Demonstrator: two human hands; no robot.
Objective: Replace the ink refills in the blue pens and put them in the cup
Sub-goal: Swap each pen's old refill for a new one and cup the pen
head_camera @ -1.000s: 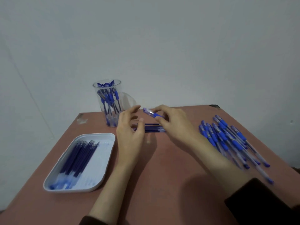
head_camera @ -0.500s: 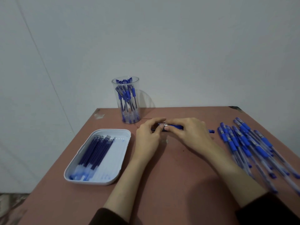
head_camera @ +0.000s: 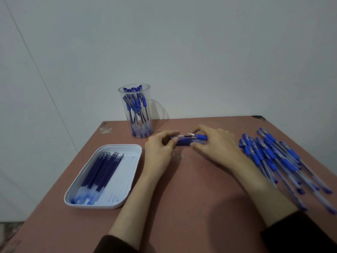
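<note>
Pinched at one end by left grip [head_camera: 159, 148], clasped at the rubber-sleeve end by right grip [head_camera: 218, 145]: blue pen [head_camera: 191, 137], just over loose refills [head_camera: 186, 143] on tabletop [head_camera: 182, 198], near cup [head_camera: 148, 106]. Probably light, stiff, slick-barrelled plastic; best held by the rubber sleeve and twisted gently.

A clear cup [head_camera: 135, 114] stands upright at 11 o'clock on the table [head_camera: 182, 198], packed with upright pens [head_camera: 136, 106]; one blue pen [head_camera: 197, 137], clear-barrelled with a blue grip, lies level near 12 o'clock, pinched between the left hand [head_camera: 159, 146] and right hand [head_camera: 218, 143]; a few dark refills [head_camera: 189, 143] lie just beneath it; a loose heap of pens [head_camera: 273, 157] fans out at 3 o'clock; dark blue ink refills [head_camera: 102, 168] lie side by side in a white tray [head_camera: 109, 205] at 8 o'clock.
</note>
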